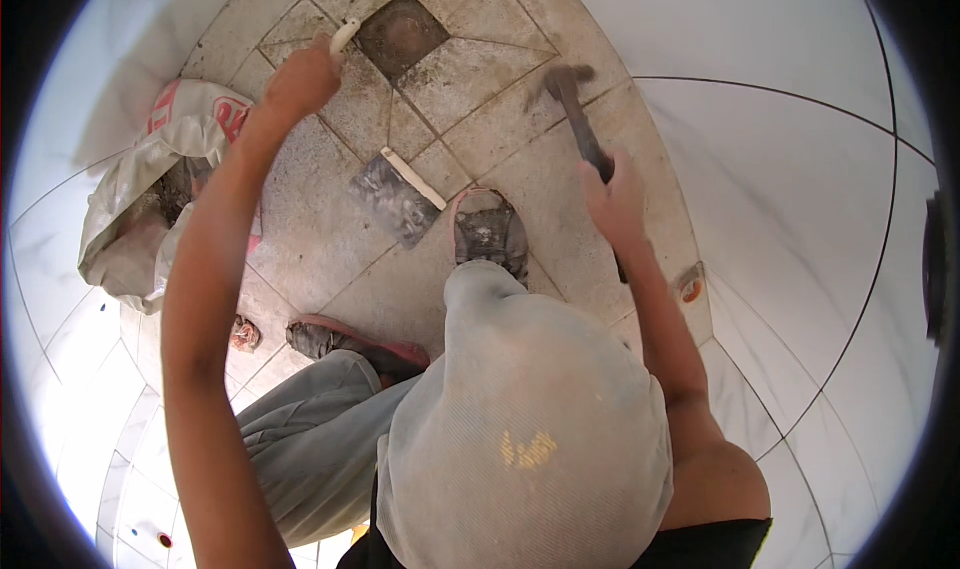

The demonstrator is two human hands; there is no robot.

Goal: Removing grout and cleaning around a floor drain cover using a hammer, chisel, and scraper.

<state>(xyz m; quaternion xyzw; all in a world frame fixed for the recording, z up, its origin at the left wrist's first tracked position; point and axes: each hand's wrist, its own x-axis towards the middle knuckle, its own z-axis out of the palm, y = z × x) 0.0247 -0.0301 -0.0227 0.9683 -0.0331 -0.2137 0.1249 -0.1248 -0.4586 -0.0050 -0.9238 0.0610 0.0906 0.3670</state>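
My left hand (303, 81) is closed around a short cream-coloured handle-like piece (345, 35). Its tip reaches the left corner of a dark square recess (404, 35) in the tiled floor; the kind of tool is not clear. On the other side, my right hand (614, 195) grips the dark handle of a hammer (572, 99). The hammer's head is blurred and hangs over the tiles, right of the recess. Between my hands, a wide scraper (385, 199) with a smeared grey blade and cream back edge lies flat on the floor.
A white and red sack (120, 254), its mouth gaping, stands at the left wall with rubble-like contents. My shoes (490, 231) rest on the dusty tiles (330, 239). White marbled wall panels (770, 169) rise at the right. A small orange-centred fitting (690, 289) sits by the right wall.
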